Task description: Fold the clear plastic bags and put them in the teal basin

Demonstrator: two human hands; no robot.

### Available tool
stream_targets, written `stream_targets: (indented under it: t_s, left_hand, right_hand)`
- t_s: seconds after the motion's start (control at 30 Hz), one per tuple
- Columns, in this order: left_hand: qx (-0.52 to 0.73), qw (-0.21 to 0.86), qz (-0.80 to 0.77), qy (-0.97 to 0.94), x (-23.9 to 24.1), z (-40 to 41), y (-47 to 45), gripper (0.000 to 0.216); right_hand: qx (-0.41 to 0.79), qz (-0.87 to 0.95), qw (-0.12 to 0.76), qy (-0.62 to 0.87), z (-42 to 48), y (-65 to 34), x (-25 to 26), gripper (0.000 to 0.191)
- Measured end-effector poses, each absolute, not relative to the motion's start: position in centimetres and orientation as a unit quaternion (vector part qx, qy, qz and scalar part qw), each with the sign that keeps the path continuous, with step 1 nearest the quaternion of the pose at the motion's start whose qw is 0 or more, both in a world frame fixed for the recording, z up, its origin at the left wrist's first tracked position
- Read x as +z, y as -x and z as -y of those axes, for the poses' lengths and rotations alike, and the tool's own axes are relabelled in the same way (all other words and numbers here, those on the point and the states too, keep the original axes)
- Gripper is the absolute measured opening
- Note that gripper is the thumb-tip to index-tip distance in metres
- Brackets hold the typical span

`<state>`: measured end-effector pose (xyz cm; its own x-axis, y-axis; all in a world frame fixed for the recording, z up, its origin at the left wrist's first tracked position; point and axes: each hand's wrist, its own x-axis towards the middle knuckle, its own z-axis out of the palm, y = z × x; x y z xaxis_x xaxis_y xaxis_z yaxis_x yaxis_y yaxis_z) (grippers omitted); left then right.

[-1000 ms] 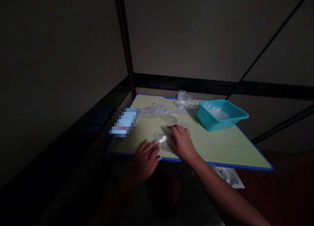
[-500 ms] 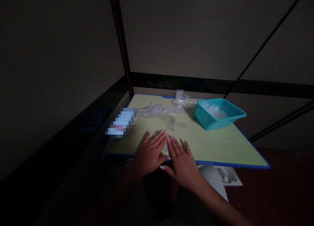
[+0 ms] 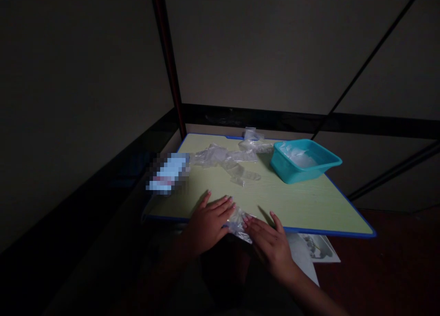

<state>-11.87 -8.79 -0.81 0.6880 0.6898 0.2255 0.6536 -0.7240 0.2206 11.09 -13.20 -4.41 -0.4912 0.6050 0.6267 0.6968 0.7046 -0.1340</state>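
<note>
A small clear plastic bag [image 3: 239,225] lies at the table's near edge, its lower part hanging over the blue rim. On the bag's left side my left hand [image 3: 210,223] rests flat, open, with the fingers stretched out. My right hand [image 3: 270,242] lies over the bag's right side. Its fingers are extended and the little finger is spread away; the thumb is hidden. Just beyond the hands are more crumpled clear plastic bags [image 3: 215,155], spread across the back half of the table.
The pale table [image 3: 302,206] has a blue rim. A turquoise plastic basin [image 3: 292,171] holding clear plastic stands at the back right. A blurred-out phone-like object [image 3: 168,173] sits at the left edge. Walls rise behind and left. A printed sheet [image 3: 321,248] shows below the table.
My right hand has moved right and toward me, away from the left hand. The bag between them shows more and now overhangs the edge. My left hand has shifted slightly toward me.
</note>
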Motion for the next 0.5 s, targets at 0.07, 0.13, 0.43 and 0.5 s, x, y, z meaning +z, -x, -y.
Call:
stream_targets:
  t_s: [0.07,0.13,0.43,0.5]
  left_hand:
    - [0.172,0.097,-0.357,-0.913,-0.4,8.9,11.9,0.039]
    - [0.200,0.154,-0.352,-0.901,0.4,8.5,12.1,0.033]
    - [0.393,0.123,-0.522,-0.747,3.7,6.9,10.4,0.040]
    - [0.363,0.036,-0.518,-0.774,3.0,8.0,8.6,0.045]
  right_hand:
    - [-0.021,0.854,0.368,0.368,13.0,-11.6,-3.3,0.029]
    - [0.062,0.818,0.416,0.392,12.4,-11.7,-1.6,0.022]
    - [0.329,0.617,0.439,0.564,7.7,-10.8,0.6,0.047]
    - [0.263,0.642,0.394,0.603,7.4,-10.6,-0.3,0.049]
